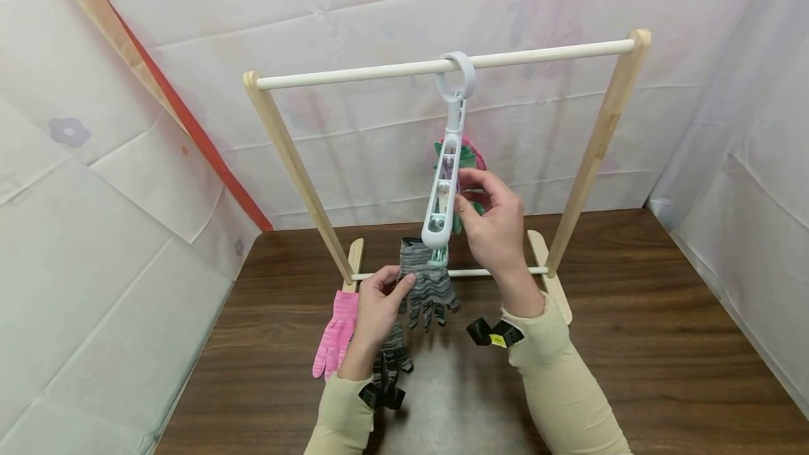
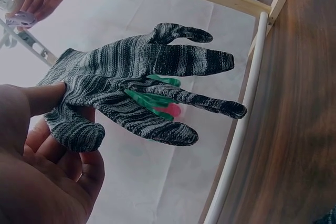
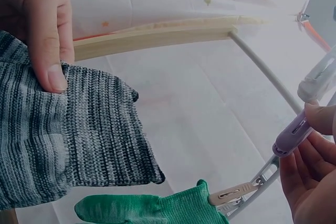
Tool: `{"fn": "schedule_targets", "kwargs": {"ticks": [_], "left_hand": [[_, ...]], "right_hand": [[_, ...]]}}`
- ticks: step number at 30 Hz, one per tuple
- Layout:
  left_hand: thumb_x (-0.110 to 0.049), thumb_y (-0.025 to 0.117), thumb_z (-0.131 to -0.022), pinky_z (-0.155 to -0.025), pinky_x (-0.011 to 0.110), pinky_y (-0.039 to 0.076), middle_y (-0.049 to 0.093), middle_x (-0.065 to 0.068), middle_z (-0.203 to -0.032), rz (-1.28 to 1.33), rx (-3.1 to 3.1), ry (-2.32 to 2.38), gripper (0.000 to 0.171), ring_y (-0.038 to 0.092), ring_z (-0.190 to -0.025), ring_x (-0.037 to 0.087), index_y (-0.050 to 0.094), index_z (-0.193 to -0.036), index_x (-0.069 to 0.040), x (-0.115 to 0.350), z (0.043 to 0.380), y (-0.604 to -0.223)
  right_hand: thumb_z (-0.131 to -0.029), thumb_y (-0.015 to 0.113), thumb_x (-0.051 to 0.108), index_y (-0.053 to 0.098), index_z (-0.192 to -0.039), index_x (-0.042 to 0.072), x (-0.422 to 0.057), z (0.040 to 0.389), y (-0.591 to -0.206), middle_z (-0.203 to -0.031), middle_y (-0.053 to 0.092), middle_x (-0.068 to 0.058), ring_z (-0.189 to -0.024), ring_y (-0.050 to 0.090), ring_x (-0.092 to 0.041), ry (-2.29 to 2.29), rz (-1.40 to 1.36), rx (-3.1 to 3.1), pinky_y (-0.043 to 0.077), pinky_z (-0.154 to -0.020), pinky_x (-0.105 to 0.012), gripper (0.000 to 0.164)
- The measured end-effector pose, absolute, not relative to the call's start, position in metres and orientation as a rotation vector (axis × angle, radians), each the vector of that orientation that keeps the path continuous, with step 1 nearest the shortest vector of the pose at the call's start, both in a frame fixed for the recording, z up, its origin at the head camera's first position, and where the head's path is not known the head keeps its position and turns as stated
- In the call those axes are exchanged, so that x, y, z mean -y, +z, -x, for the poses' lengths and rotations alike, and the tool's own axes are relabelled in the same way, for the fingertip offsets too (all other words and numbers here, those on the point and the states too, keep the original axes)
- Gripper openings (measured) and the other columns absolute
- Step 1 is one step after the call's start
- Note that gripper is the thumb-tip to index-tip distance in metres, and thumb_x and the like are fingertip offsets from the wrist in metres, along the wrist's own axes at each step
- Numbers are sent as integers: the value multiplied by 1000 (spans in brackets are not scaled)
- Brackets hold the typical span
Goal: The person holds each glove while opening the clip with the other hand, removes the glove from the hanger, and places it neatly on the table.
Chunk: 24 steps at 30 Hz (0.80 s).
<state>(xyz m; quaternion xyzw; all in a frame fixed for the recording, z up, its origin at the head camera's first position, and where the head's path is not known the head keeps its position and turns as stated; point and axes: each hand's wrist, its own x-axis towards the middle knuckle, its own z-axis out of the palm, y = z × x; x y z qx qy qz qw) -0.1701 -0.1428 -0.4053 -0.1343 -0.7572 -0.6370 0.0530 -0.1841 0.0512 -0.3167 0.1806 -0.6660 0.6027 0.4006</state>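
My left hand (image 1: 378,306) pinches grey glove (image 1: 428,288); right hand (image 1: 497,225), at its two o'clock, pinches purple clip (image 3: 294,135). Likely clipping step: cuff (image 3: 107,127) needs raising.

Left grip (image 1: 378,306) below right grip (image 1: 498,227), both pinched

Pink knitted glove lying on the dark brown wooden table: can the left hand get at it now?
Probably not yet: the left hand pinches a grey striped knitted glove, though the pink glove lies close by, apparently uncovered.
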Motion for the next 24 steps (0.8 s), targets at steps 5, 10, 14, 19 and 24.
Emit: {"fn": "schedule_targets", "kwargs": {"ticks": [5, 10, 14, 19, 24], "left_hand": [[-3, 70, -91, -64, 25, 44, 68, 14, -86, 416, 2316, -1934, 18, 52, -73, 17, 68, -104, 11, 145, 169, -410], [-3, 71, -91, -64, 25, 45, 68, 11, -85, 405, 2323, -1946, 19, 53, -73, 17, 68, -105, 10, 149, 169, -416], [-3, 71, -91, -64, 25, 45, 67, 9, -85, 381, 2336, -1958, 22, 53, -73, 14, 68, -108, 11, 150, 168, -418], [-2, 71, -91, -64, 25, 44, 66, 7, -85, 383, 2352, -1947, 21, 52, -72, 10, 68, -107, 10, 152, 166, -420], [0, 71, -90, -64, 24, 44, 66, 8, -83, 393, 2353, -1942, 16, 52, -70, 8, 69, -102, 10, 154, 166, -422]], "right_hand": [[-84, 71, -14, 66, -114, -8, -52, 184, -317, -104, 67, -17, -97, 63, -20, 1522, -452, 1690, 54, -84, -32, 31], [-84, 70, -15, 66, -114, -8, -52, 184, -317, -104, 67, -16, -96, 63, -19, 1521, -444, 1699, 54, -85, -32, 31], [-83, 70, -15, 66, -114, -8, -52, 184, -317, -105, 67, -16, -96, 63, -19, 1520, -442, 1704, 54, -85, -33, 32], [-84, 70, -15, 66, -113, -8, -52, 183, -317, -104, 67, -16, -96, 63, -19, 1518, -440, 1705, 54, -85, -33, 30], [-84, 71, -14, 66, -114, -8, -52, 183, -317, -104, 67, -16, -97, 63, -19, 1516, -442, 1704, 54, -85, -33, 31]]}}
